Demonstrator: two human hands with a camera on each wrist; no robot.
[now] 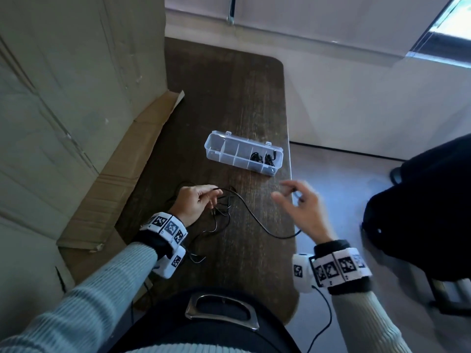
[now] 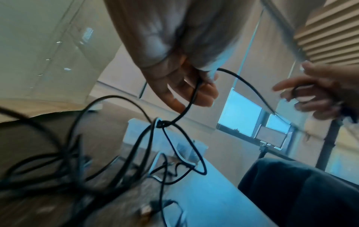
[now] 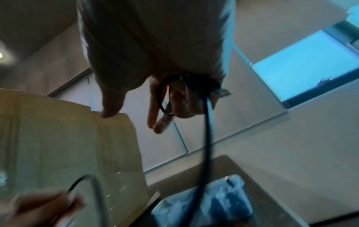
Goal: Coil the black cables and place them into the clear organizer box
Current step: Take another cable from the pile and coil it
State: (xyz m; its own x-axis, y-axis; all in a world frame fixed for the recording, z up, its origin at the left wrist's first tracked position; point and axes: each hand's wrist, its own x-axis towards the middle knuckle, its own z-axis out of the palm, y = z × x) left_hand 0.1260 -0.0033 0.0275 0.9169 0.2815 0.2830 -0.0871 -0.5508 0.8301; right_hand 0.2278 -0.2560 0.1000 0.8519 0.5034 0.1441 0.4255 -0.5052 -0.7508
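Observation:
A clear organizer box (image 1: pixel 243 152) lies open on the dark wooden table (image 1: pixel 224 98), with coiled black cables (image 1: pixel 263 158) in its two right compartments. A tangle of loose black cables (image 1: pixel 219 212) lies near the table's left front. My left hand (image 1: pixel 196 202) pinches one black cable (image 2: pixel 191 99) above that tangle. This cable (image 1: pixel 257 220) sags across the table to my right hand (image 1: pixel 297 202), which hovers at the table's right edge. My right hand (image 3: pixel 174 99) holds a small loop of the cable (image 3: pixel 163 98) in its curled fingers, thumb and forefinger spread.
A large cardboard box (image 1: pixel 63 98) stands at the left, its flap (image 1: pixel 122 174) lying along the table's left side. A dark chair (image 1: pixel 420 212) stands on the floor at the right. Bare tabletop lies beyond the organizer box.

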